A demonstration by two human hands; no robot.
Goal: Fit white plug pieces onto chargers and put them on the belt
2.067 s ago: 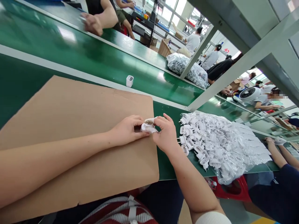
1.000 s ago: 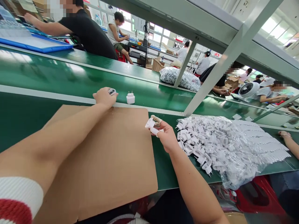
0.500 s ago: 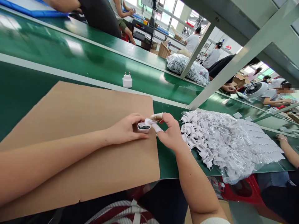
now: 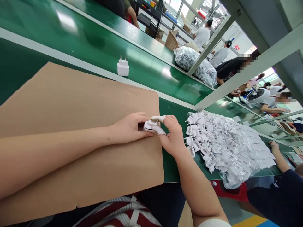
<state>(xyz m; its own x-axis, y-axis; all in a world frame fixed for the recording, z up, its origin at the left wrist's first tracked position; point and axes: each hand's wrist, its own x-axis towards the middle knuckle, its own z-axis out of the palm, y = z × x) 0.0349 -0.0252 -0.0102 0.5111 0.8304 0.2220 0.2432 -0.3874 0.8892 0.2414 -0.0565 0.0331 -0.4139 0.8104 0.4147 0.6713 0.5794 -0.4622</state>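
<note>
our left hand (image 4: 129,127) is back from the belt (image 4: 94,41), and we have closed the plug cap (image 4: 153,122) onto the charger shell (image 4: 147,127).

We are holding a charger piece (image 4: 149,126) between our left hand (image 4: 129,127) and right hand (image 4: 172,136). The grip is resting on the right edge of a cardboard sheet (image 4: 71,104), which is spreading away to its left. Just right of the grip, a heap of plug parts (image 4: 224,145) is lying on the table (image 4: 172,170). Behind the grip and a little left, a single charger (image 4: 122,67) is standing prongs-up on the conveyor belt (image 4: 94,41). Farther behind, to the right, another bag of parts (image 4: 194,64) is sitting beyond the belt.
</note>
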